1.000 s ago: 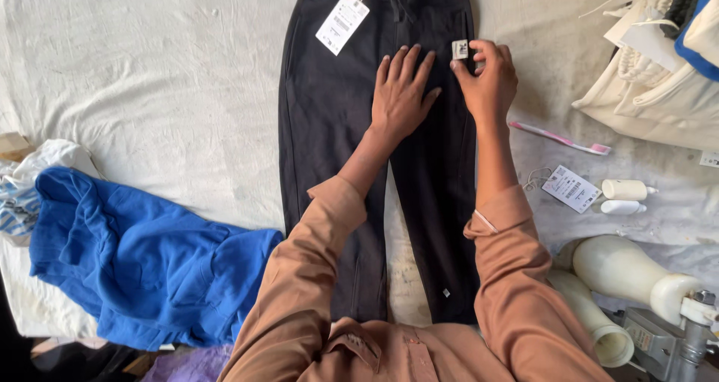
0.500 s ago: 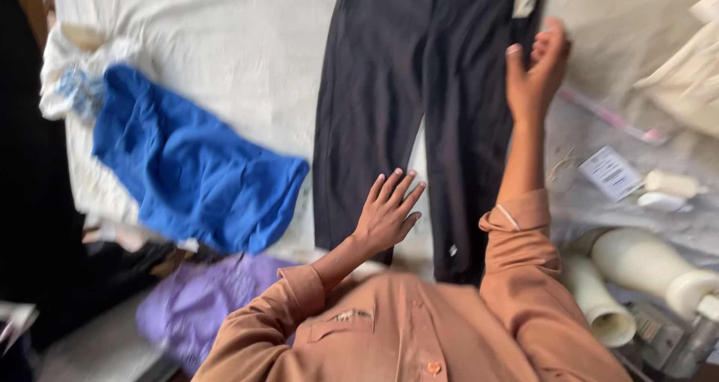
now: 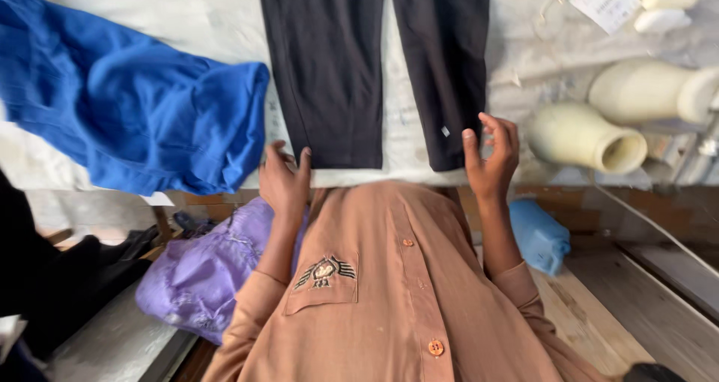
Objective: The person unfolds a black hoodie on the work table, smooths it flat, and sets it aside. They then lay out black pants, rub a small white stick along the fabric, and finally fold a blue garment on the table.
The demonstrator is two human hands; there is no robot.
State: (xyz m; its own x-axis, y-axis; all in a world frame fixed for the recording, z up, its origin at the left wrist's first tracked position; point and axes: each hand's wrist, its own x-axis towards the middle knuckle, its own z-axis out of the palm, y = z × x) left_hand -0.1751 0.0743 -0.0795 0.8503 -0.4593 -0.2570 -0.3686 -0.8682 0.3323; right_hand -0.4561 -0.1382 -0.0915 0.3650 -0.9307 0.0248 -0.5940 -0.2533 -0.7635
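Note:
Black trousers (image 3: 329, 75) lie flat on the white cloth-covered table (image 3: 404, 138), legs pointing toward me. My left hand (image 3: 286, 180) rests at the hem of the left leg, fingers loosely curled and touching the hem's corner. My right hand (image 3: 492, 156) hovers at the hem of the right leg (image 3: 442, 60), fingers apart and bent, holding nothing. Both arms are in orange-brown sleeves.
A blue garment (image 3: 127, 97) lies crumpled on the table to the left. A purple cloth (image 3: 202, 270) hangs below the table edge. Two cream cone-shaped spools (image 3: 584, 135) and a paper tag (image 3: 605, 1) lie at right. A light blue object (image 3: 539, 236) sits under the table.
Both hands have drawn back down the trousers from the waist area to the leg hems. The view has tilted down toward my chest and the table's near edge.

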